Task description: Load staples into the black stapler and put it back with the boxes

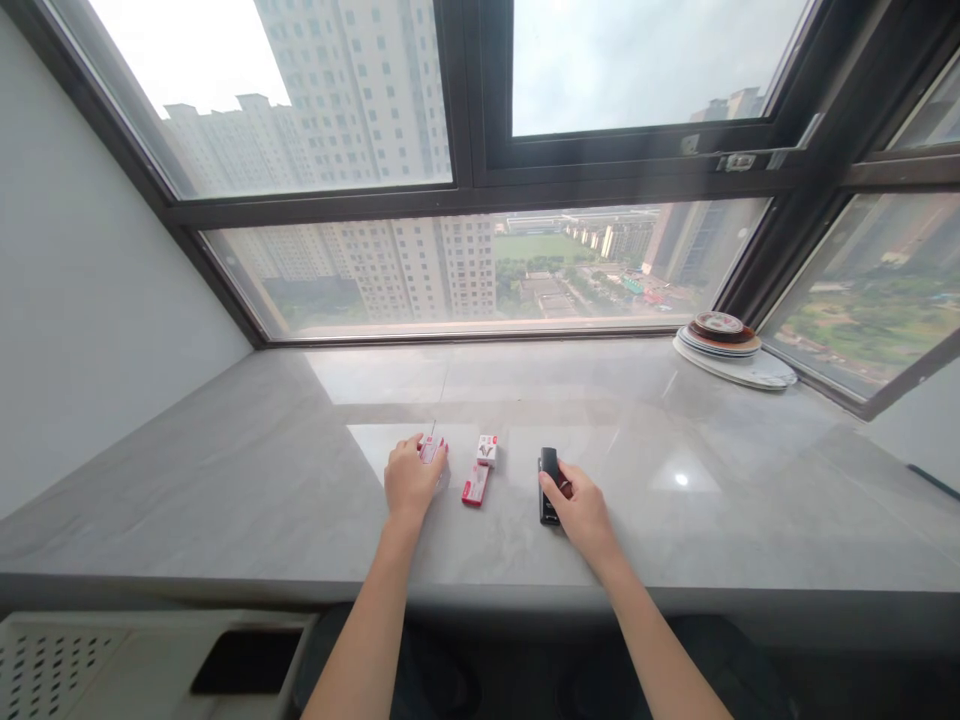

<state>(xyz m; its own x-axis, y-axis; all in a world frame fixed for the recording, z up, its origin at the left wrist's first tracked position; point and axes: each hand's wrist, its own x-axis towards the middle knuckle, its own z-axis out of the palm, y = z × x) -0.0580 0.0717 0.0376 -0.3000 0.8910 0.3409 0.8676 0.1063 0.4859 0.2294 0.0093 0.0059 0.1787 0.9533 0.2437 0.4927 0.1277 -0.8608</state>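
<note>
My right hand [583, 505] is closed around a black stapler [550, 465] that rests on the grey countertop, thumb on the near side and fingers on the far side. Over to the left, my left hand [411, 482] has its fingers curled round a small clear-and-pink packet [430, 449], partly covered by the hand. Between the two hands lies a small white box [487, 448] with a dark picture and red print on it. Touching or nearly touching its near end is a flat red-and-pink box [475, 486].
The glossy stone countertop [247, 500] runs up to a dark-framed window. At the back right corner sits a stack of plates and mats [727, 350]. Below the front edge on the left is a pale perforated plastic piece [142, 655] with a black phone-like object [246, 662] on it.
</note>
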